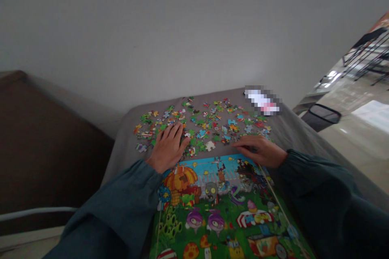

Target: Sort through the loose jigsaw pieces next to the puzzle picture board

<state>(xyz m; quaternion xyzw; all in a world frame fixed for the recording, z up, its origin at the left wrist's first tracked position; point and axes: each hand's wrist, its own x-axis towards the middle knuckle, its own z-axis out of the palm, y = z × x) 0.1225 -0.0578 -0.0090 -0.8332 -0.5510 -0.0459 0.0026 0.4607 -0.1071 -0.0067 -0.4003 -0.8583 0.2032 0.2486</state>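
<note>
My left hand (pixel 168 147) lies palm down with its fingers stretched out over loose jigsaw pieces (pixel 202 133); it grips nothing that I can see. To the right, my right hand (pixel 261 149) is low over the cloth, index finger stretched out to the left and thumb below it. Its fingertip is close to a few small pieces; contact is unclear, and no piece shows in the fingers. A colourful puzzle board (pixel 209 206) with cartoon plants and a grey-headed figure lies below both hands. One pale piece (pixel 210 145) lies between the hands.
A grey cloth (pixel 124 145) covers the table, which stands against a pale wall (pixel 188 32). At the back right lies a blurred-out phone-like object (pixel 261 101). A dark brown panel (pixel 51 141) is on the left; metal-framed chairs (pixel 370 48) stand on the shiny floor at right.
</note>
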